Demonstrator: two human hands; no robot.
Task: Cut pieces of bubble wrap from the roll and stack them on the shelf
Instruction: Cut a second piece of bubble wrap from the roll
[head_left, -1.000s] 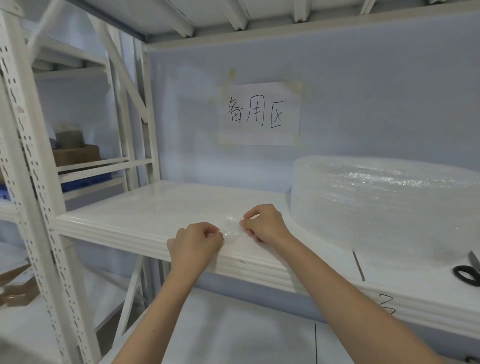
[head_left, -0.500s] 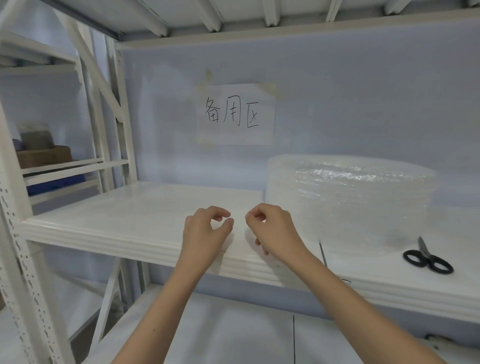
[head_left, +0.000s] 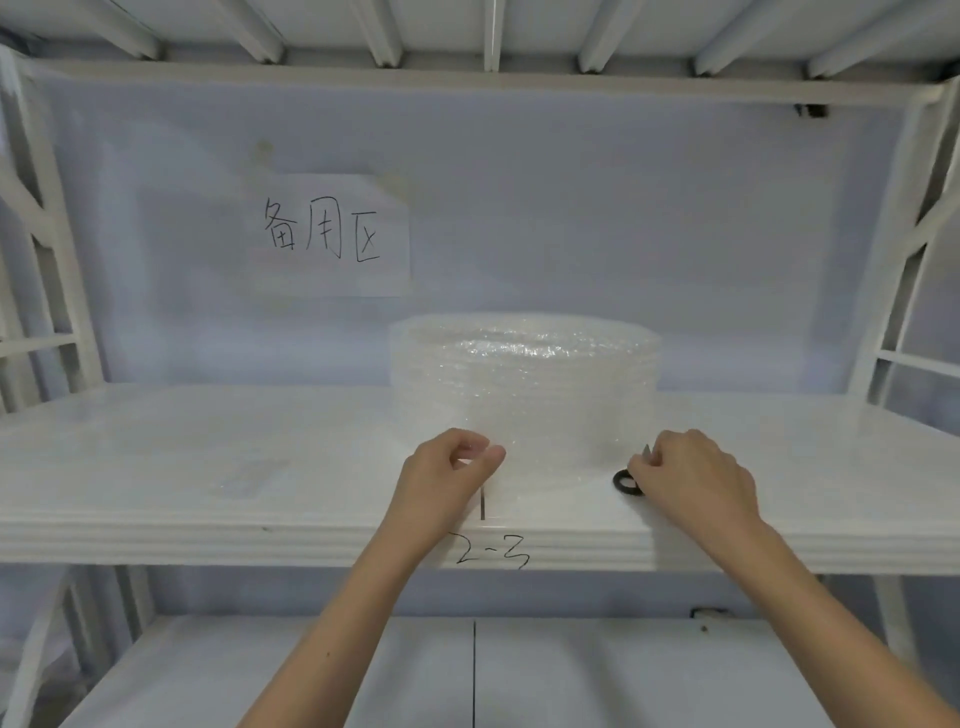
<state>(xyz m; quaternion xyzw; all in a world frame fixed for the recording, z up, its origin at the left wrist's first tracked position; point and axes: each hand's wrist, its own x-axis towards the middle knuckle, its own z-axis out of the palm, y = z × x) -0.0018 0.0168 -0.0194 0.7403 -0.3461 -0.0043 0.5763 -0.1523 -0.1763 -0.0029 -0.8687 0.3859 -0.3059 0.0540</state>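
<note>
The roll of clear bubble wrap (head_left: 524, 384) stands on its end in the middle of the white shelf (head_left: 156, 499). My left hand (head_left: 447, 478) is at the roll's lower left front, fingers curled and thumb against the wrap. Whether it pinches the wrap is unclear. My right hand (head_left: 691, 478) lies over the black-handled scissors (head_left: 626, 482) just right of the roll, fingers closed around them. Only one handle loop and the blade tip show. A small cut piece of bubble wrap (head_left: 249, 475) lies flat on the shelf to the left.
A paper sign (head_left: 327, 236) with handwritten characters is taped to the back wall. "2-3" is written on the shelf's front edge (head_left: 493, 556). White uprights frame both sides, with one shelf above and another below.
Both hands left the cut piece on the left of the shelf. The view swung right. My left hand went to the roll's front and my right hand onto the scissors.
</note>
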